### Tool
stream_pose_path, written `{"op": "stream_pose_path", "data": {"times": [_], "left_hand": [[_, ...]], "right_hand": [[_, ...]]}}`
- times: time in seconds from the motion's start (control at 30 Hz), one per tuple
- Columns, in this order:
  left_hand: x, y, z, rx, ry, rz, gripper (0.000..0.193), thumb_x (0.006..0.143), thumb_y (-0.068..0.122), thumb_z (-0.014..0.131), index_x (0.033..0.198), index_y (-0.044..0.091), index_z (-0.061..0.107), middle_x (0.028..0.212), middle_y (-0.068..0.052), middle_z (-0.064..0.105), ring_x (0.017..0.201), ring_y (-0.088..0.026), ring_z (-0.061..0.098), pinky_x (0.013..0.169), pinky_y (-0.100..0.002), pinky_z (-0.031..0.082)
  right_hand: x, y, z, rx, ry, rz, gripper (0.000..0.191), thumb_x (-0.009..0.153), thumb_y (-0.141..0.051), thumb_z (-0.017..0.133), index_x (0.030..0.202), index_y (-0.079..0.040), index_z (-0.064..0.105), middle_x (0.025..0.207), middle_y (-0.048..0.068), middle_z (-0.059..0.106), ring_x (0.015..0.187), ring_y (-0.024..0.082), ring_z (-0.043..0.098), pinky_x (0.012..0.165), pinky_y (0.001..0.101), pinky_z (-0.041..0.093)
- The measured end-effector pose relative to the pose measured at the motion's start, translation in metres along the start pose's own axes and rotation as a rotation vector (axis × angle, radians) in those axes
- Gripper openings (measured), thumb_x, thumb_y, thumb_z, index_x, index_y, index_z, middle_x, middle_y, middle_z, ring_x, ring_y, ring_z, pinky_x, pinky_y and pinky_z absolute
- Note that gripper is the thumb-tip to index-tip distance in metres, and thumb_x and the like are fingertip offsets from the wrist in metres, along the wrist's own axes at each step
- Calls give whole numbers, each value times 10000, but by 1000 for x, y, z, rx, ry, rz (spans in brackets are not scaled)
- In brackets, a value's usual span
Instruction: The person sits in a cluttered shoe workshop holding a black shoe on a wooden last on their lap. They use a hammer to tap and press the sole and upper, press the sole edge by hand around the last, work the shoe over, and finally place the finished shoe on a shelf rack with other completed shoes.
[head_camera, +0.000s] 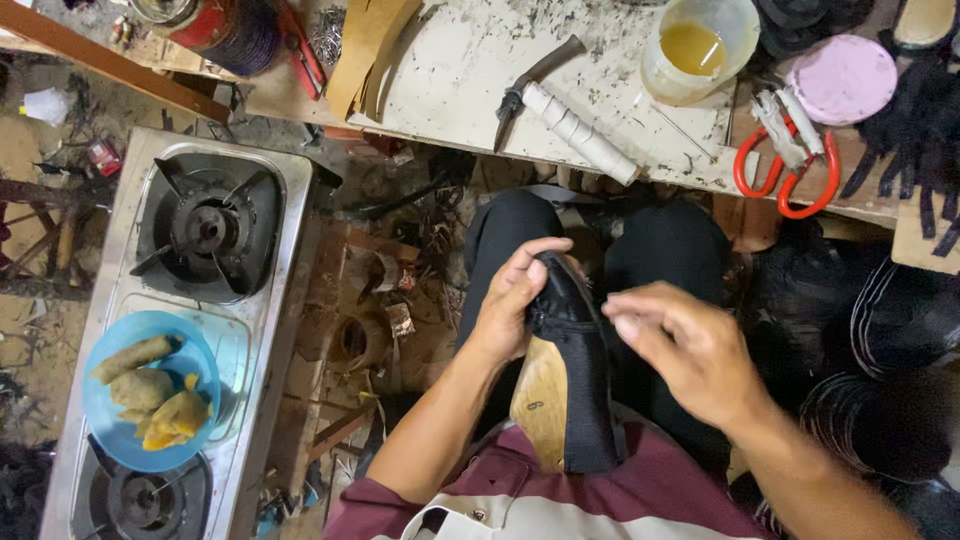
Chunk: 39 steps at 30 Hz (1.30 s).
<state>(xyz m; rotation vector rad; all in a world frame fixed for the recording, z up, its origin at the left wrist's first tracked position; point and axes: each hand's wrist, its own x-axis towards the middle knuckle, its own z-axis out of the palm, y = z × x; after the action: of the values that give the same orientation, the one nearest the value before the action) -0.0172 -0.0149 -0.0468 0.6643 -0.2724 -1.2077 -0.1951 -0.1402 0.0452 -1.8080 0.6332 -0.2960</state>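
Note:
A black fabric shoe upper (580, 380) is stretched over a wooden last (538, 400) that rests on my lap. My left hand (510, 300) grips the toe end of it, fingers curled over the black fabric. My right hand (680, 345) hovers just to the right of the shoe, blurred, fingers pinched together near the fabric's edge. Whether it holds anything small I cannot tell.
A stained white workbench (470, 70) holds a hammer with a taped handle (570, 115), a tub of yellow glue (695, 50), red-handled scissors (790, 165) and a pink lid (842, 78). Left stands a steel gas stove (215, 230) with a blue bowl of food (150, 390). Black shoe parts (880, 330) pile at right.

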Motion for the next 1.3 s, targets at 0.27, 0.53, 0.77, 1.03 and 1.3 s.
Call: {"op": "stream_pose_path", "data": {"times": [0.27, 0.53, 0.77, 1.03, 1.3], "left_hand": [[6, -7, -2, 160, -51, 59, 515, 1078, 346, 615, 1435, -20, 551, 1192, -100, 664, 1099, -173, 638, 1012, -320, 509], [28, 6, -55, -224, 319, 88, 512, 1053, 464, 520, 1393, 81, 524, 1058, -98, 672, 919, -242, 673, 816, -398, 573], [35, 0, -65, -238, 288, 96, 523, 1066, 467, 518, 1414, 76, 505, 1052, -116, 672, 886, -261, 687, 777, -408, 589], [31, -6, -61, -116, 373, 38, 526, 1085, 436, 515, 1403, 19, 558, 1003, -102, 691, 846, -203, 678, 769, -342, 568], [31, -5, -62, 68, 388, 105, 520, 1086, 411, 490, 1379, -9, 585, 1025, -96, 698, 909, -172, 671, 841, -314, 549]], "right_hand": [[52, 24, 1, -27, -48, 227, 198, 894, -126, 754, 1038, 2, 795, 873, 77, 791, 724, 80, 644, 639, 237, 509], [20, 55, 8, 266, -313, 341, 357, 887, -163, 705, 1199, 10, 722, 1089, 75, 785, 996, 118, 721, 905, 280, 568], [-6, 71, 6, 361, -421, 504, 489, 822, -206, 737, 1249, 28, 695, 1063, 130, 798, 957, 163, 727, 882, 317, 555], [-5, 80, 3, 319, -424, 522, 424, 803, -154, 712, 1172, 53, 725, 955, 129, 801, 864, 151, 714, 805, 287, 554], [-5, 67, 16, 109, -453, 561, 359, 814, -80, 712, 1158, 20, 684, 967, 165, 829, 866, 161, 765, 777, 300, 602]]}}
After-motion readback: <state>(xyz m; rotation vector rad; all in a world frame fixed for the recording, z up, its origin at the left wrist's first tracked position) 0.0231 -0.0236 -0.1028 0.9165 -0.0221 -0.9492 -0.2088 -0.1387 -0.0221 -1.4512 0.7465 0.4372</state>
